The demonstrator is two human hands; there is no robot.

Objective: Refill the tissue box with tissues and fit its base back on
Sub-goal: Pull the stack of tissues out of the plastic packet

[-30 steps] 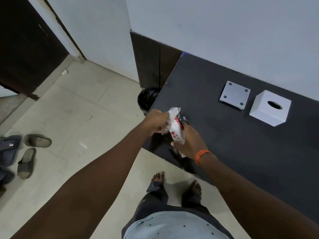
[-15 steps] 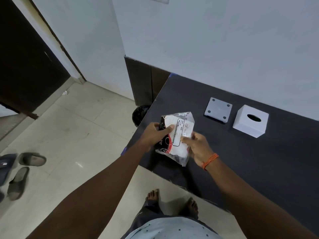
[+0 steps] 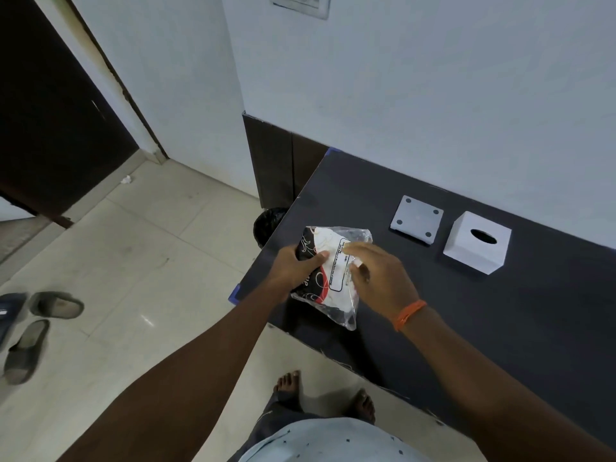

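A clear plastic pack of tissues (image 3: pixel 328 265) with black, red and white print is held over the left end of the dark table (image 3: pixel 483 321). My left hand (image 3: pixel 295 266) grips its left side. My right hand (image 3: pixel 380 278), with an orange band at the wrist, lies on the pack's right side, fingers on the plastic. The white cube tissue box (image 3: pixel 476 243) stands upright with its oval slot on top, near the wall. Its grey square base (image 3: pixel 416 220) lies flat just left of the box, apart from it.
A black-lined bin (image 3: pixel 268 225) stands on the floor at the table's left end. Sandals (image 3: pixel 40 325) lie on the tiled floor at far left. A dark door (image 3: pixel 50 128) is at upper left. My bare feet (image 3: pixel 325 395) are by the table's front edge.
The pack has come up from beside the table edge and now lies flatter over the table between both hands. The view has tilted upward, showing more wall.
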